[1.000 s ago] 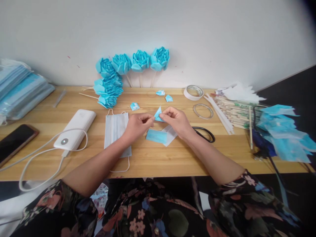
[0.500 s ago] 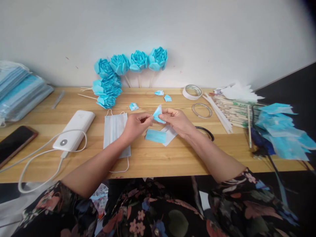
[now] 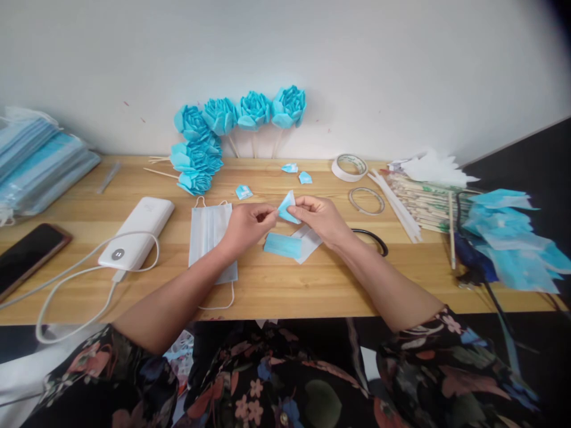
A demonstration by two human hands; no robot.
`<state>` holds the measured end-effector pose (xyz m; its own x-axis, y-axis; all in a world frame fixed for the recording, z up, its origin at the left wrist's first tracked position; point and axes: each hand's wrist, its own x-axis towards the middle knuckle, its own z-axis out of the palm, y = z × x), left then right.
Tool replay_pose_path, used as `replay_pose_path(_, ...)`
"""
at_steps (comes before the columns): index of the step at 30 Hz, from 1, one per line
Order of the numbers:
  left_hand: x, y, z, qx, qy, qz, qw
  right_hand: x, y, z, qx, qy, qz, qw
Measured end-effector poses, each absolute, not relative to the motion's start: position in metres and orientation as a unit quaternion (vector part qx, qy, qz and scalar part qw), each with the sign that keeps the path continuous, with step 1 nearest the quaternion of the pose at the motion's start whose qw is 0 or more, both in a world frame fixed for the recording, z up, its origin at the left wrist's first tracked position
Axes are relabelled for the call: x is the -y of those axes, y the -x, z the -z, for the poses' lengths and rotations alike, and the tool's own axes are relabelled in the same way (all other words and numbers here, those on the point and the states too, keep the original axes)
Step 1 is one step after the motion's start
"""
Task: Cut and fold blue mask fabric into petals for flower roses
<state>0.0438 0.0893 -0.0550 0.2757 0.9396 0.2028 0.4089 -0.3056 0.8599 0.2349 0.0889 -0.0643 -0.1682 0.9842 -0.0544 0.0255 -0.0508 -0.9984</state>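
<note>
A small folded piece of blue mask fabric (image 3: 288,208) with a pale edge is held above the table. My right hand (image 3: 320,218) pinches it between thumb and fingers. The fingertips of my left hand (image 3: 250,227) are pressed together at its left corner; exactly what they grip is too small to make out. Below the hands lie a blue fabric rectangle (image 3: 282,245) and a white sheet (image 3: 308,245), partly under the right hand. A white face mask (image 3: 209,235) lies partly beneath my left hand and forearm. Farther back are small folded blue pieces (image 3: 244,191).
Blue fabric flowers on sticks (image 3: 253,111) lean on the wall. A tape roll (image 3: 349,167), a thin ring (image 3: 366,201), wooden sticks (image 3: 422,205) and blue fabric sheets (image 3: 513,238) lie right. A power bank (image 3: 138,232), phone (image 3: 33,258) and mask stack (image 3: 40,163) are left.
The view has shifted slightly. My left fingertips have closed up at the blue piece's left corner, while my right hand keeps its pinch.
</note>
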Motion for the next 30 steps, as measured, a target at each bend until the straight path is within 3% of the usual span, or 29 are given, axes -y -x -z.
replay_pose_path(9, -0.0973, -0.0401, 0.0565, -0.428, -0.588, -0.427, 0.538, -0.0878, -0.2330, 0.0627, 0.508, 0.485, -0.536, 0.468)
replay_pose_path(16, -0.0966, -0.0458, 0.0582, -0.418, -0.604, -0.379, 0.564, -0.0869, -0.2322, 0.0631, 0.524, 0.490, -0.529, 0.453)
replay_pose_path(25, -0.0947, -0.0477, 0.0615, -0.436, -0.567, -0.451, 0.534, -0.0841, -0.2260, 0.0611, 0.515, 0.473, -0.548, 0.460)
replay_pose_path(30, -0.0925, -0.0501, 0.0624, -0.417, -0.576, -0.412, 0.570, -0.0830, -0.2255, 0.0603, 0.519, 0.466, -0.548, 0.462)
